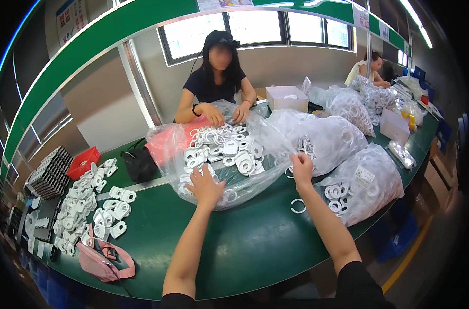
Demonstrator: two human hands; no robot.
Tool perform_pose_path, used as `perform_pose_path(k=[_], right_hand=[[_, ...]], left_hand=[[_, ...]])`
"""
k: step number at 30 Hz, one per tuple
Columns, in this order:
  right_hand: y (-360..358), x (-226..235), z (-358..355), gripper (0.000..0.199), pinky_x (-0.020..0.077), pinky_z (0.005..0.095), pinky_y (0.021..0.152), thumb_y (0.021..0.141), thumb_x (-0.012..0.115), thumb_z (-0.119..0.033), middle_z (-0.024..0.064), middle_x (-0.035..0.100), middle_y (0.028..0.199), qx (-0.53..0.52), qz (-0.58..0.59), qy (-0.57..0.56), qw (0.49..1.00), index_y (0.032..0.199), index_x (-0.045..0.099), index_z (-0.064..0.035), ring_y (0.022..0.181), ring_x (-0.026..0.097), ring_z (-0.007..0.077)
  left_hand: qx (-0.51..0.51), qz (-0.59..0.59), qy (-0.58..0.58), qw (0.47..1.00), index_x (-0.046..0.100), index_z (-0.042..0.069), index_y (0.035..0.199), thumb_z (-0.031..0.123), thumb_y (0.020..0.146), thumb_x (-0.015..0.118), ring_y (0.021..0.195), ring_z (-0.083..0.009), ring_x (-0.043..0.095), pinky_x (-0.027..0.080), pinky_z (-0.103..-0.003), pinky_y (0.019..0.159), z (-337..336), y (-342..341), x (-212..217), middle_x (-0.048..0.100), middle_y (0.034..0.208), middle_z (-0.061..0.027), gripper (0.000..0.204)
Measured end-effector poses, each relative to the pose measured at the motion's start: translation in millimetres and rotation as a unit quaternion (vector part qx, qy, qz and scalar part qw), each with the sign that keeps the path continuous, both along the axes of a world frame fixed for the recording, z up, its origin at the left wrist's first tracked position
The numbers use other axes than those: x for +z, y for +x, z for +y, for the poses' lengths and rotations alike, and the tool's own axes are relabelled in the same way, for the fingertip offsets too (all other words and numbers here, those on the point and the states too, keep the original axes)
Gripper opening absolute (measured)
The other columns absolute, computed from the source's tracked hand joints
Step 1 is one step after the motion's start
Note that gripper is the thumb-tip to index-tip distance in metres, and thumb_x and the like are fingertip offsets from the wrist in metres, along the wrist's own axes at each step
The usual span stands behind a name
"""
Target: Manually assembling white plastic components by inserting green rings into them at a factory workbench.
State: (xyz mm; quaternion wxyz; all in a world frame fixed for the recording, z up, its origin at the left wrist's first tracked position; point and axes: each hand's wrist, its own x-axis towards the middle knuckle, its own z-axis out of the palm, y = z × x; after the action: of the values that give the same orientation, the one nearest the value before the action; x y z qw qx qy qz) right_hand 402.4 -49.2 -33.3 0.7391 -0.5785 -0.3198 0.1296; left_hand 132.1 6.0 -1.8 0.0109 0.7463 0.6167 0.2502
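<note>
A large clear plastic bag [255, 188] lies opened out in front of me, heaped with white plastic parts [229, 147], some ring-shaped and some flat with a round hole. My left hand [206, 186] rests at the near left of this heap, its fingers spread over the parts and the bag's near edge. On the right, my right hand [302, 169] is closed on the bag's rim and holds the film up. Just below that hand a single white open ring [298, 206] lies on the green table [234, 252].
Across the table a person [216, 77] has both hands at the heap. Filled bags [365, 177] stand at right. Loose white parts [80, 211], a pink bag [103, 260], a black bag [140, 162] and a red bin [83, 162] are at left. Another person [365, 72] sits far right.
</note>
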Motion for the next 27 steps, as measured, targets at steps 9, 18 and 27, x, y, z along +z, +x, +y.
perform_pose_path(k=[9,18,27], right_hand=[[-18.4,9.7,-8.9,0.017,0.0415,0.0388,0.077,0.077,0.063,-0.018,0.0157,0.061,0.082,-0.001,-0.214,-0.047,0.976,0.078,0.058,-0.0019,0.083,0.056,0.0327],[-29.3,-9.5,-36.8,0.013,0.0419,0.0404,0.074,0.073,0.064,-0.014,0.0091,0.059,0.085,-0.067,-0.425,-0.104,0.897,0.082,0.059,-0.0062,0.089,0.053,0.0299],[-42.2,-0.4,-38.1,0.046,0.0458,0.0347,0.064,0.076,0.062,-0.009,0.0127,0.059,0.096,0.02,-0.359,-0.086,0.929,0.12,0.048,-0.0069,0.068,0.059,0.0262]], left_hand=[[-0.199,0.056,0.052,0.977,0.044,0.01,0.128,0.039,0.072,0.07,0.129,-0.0402,0.027,0.024,-0.062,0.1,52.0,101.2,-4.1,0.035,0.137,-0.0179,0.068],[-0.181,-0.009,-0.009,0.983,0.042,0.019,0.125,0.014,0.069,0.063,0.097,-0.0364,0.057,0.047,-0.049,0.078,83.9,136.8,-27.0,0.055,0.109,-0.0175,0.06],[-0.21,0.145,-0.092,0.963,0.053,0.018,0.109,0.011,0.066,0.062,0.091,-0.0334,0.062,0.049,-0.043,0.075,73.6,47.8,43.3,0.063,0.093,-0.0137,0.045]])
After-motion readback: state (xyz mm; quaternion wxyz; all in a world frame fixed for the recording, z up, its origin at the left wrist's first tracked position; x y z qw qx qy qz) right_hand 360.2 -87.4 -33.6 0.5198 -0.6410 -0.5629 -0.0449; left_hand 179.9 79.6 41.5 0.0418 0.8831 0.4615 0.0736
